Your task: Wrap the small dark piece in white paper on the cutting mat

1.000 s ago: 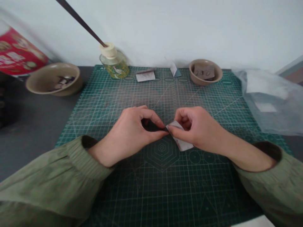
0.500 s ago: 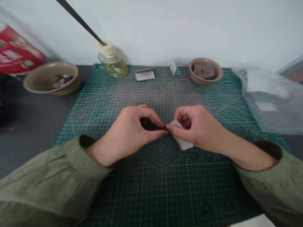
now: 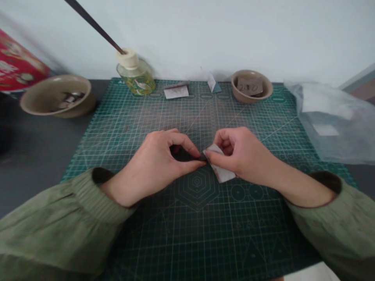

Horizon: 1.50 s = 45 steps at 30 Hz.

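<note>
The right hand pinches a folded white paper between thumb and fingers, its edge meeting a dark piece pinched in the left hand, both over a green cutting mat. A tan bowl sits at one o'clock, a second bowl at ten.

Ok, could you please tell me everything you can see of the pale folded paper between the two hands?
The pale folded paper is a small, thin, whitish piece with angular edges and a pointed lower end. It sits at a slant, pinched by the right hand between thumb and fingers. Its left corner meets a dark piece held by the left hand. It lies over a green cutting mat, though I cannot tell whether it touches the mat. Its fold details are partly hidden by the fingers.
</note>
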Each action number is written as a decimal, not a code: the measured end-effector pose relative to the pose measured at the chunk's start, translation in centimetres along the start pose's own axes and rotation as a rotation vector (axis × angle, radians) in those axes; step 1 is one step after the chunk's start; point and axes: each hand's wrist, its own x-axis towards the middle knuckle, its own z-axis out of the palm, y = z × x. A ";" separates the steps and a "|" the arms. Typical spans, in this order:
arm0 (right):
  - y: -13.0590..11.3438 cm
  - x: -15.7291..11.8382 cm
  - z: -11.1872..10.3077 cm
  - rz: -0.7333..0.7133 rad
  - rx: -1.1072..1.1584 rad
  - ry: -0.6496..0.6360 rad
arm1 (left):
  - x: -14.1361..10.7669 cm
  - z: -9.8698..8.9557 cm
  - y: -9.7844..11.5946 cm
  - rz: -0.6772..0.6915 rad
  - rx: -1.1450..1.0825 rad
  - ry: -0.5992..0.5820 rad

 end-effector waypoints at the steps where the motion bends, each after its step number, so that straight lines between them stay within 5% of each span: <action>1: 0.0 0.0 0.0 0.006 0.007 -0.017 | 0.0 0.0 0.0 -0.005 0.002 0.001; 23: 0.4 0.1 -0.8 0.011 -0.029 0.085 | 0.0 -0.1 0.0 0.014 0.020 -0.016; 31: 1.2 0.8 -1.4 0.045 -0.079 0.191 | -0.1 -0.5 0.5 0.263 0.068 -0.031; 36: 1.5 1.2 -1.8 0.066 -0.071 0.213 | -0.1 -0.9 1.3 0.437 0.075 -0.146; 45: 1.5 1.3 -1.9 0.076 -0.033 0.207 | 0.0 -0.5 0.5 0.434 0.169 -0.149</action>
